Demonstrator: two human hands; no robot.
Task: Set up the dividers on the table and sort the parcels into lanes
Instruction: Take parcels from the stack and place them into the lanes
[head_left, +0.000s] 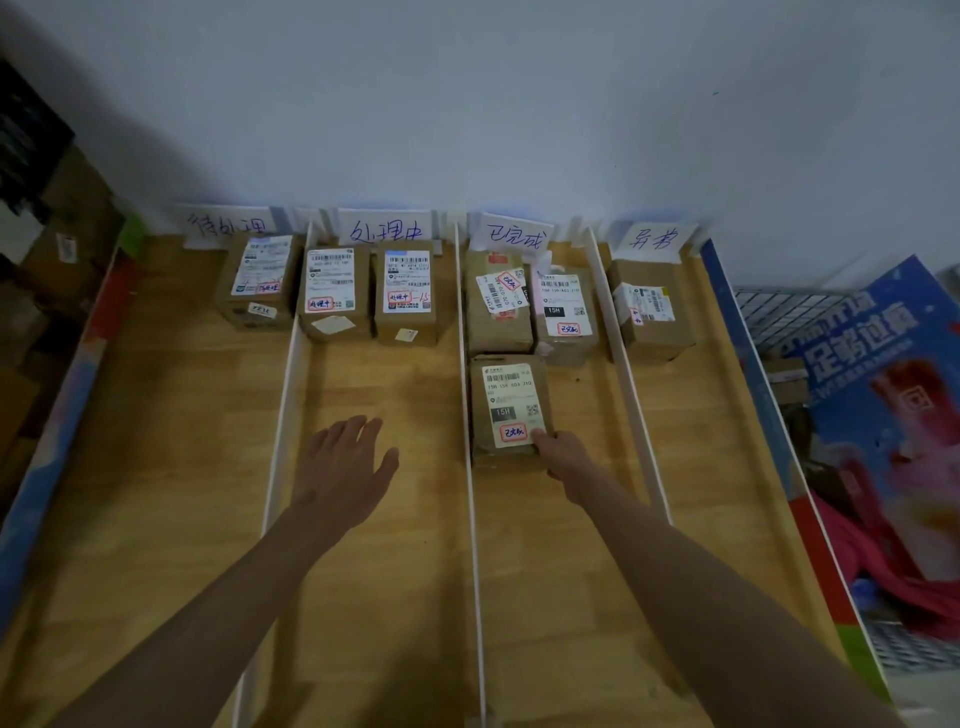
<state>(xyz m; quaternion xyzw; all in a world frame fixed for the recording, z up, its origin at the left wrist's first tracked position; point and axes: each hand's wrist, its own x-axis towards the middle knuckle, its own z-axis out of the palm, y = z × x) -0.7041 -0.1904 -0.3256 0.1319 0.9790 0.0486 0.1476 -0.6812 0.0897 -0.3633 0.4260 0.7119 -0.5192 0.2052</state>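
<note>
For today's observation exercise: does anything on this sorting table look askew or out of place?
Mostly tidy. One oddity: the rear-left parcel in the third lane has labels stuck on crookedly, overlapping at angles, unlike the square labels elsewhere. The parcel gripped by the right hand sits apart, nearer than its row.

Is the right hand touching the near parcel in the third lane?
Touching. The head view shows the right hand with its thumb on top of the parcel at the near right corner.

right hand (563, 457) grips parcel (506, 410), third lane | left hand (343, 462) spread above table (156, 467)
</note>
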